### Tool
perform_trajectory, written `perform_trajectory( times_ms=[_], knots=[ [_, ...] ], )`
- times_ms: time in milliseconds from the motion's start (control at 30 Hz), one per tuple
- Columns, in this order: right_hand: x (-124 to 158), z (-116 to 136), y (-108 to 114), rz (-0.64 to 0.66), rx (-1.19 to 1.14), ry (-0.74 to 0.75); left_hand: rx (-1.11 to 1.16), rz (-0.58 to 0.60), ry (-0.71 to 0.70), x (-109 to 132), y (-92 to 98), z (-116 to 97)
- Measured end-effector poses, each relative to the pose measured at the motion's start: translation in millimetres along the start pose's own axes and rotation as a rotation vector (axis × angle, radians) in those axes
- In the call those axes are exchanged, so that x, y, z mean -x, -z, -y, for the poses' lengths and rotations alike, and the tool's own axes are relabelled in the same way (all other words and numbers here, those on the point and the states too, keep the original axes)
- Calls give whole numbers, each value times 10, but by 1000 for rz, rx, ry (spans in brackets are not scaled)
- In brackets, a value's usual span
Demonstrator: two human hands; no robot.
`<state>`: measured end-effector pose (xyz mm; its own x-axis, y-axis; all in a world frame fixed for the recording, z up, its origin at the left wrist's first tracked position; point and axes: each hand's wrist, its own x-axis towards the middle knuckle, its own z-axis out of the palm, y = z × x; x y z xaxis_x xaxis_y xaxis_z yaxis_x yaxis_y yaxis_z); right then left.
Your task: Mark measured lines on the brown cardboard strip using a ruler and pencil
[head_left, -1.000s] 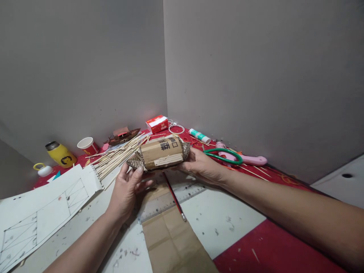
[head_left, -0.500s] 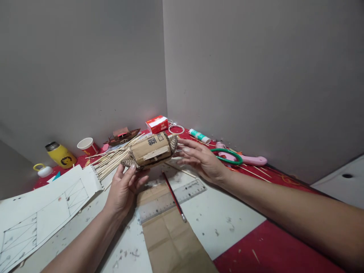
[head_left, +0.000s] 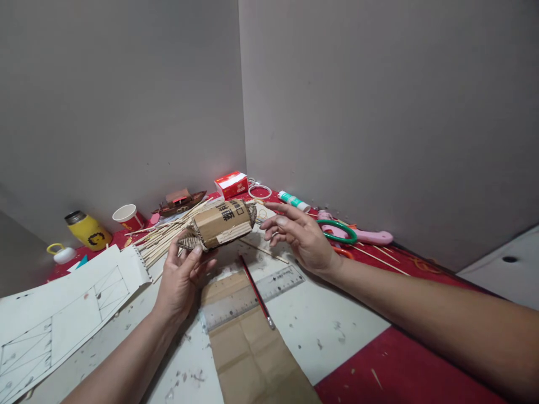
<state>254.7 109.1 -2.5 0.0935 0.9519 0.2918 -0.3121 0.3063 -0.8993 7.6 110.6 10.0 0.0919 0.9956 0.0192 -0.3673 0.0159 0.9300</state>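
Note:
A small cardboard model [head_left: 221, 221], rounded like a barrel with printed characters and corrugated pointed ends, is held above the table. My left hand [head_left: 183, 272] grips its left end between thumb and fingers. My right hand [head_left: 305, 238] hovers just off the model's right end, fingers spread and holding nothing. Below them a red and black pencil [head_left: 257, 294] lies across a clear ruler [head_left: 236, 306], which rests on a strip of brown cardboard [head_left: 256, 359].
Behind the model lie many thin wooden sticks [head_left: 162, 241]. Farther back are a yellow bottle [head_left: 88, 230], a paper cup [head_left: 127, 217], a model boat [head_left: 179, 202] and a red box [head_left: 231, 184]. Drawn plans [head_left: 67, 308] lie left; a green ring [head_left: 337, 231] and glue tube [head_left: 293, 201] lie right.
The cardboard model has turned slightly in my left hand, showing more of its printed side and pale strip. My right hand's fingers have drawn away from its right end.

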Motion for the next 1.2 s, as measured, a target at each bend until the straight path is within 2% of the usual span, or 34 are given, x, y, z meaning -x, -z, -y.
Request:
perform_trajectory(
  times_ms=[233,400,600,800,1067,1200],
  knots=[
    [-10,31,-29,-52,89,-19,16,-1,-5,-13,20,8],
    [45,16,-66,84,242,37,35,-53,9,-20,8,14],
    [12,-88,-16,48,282,33,39,2,26,-20,2,16],
    [8,-154,5,141,316,21,40,18,28,-25,31,39],
    [25,-124,0,96,289,69,48,13,39,-31,40,49],
    [74,-83,-6,107,314,191,38,22,16,-35,48,58]
  ],
)
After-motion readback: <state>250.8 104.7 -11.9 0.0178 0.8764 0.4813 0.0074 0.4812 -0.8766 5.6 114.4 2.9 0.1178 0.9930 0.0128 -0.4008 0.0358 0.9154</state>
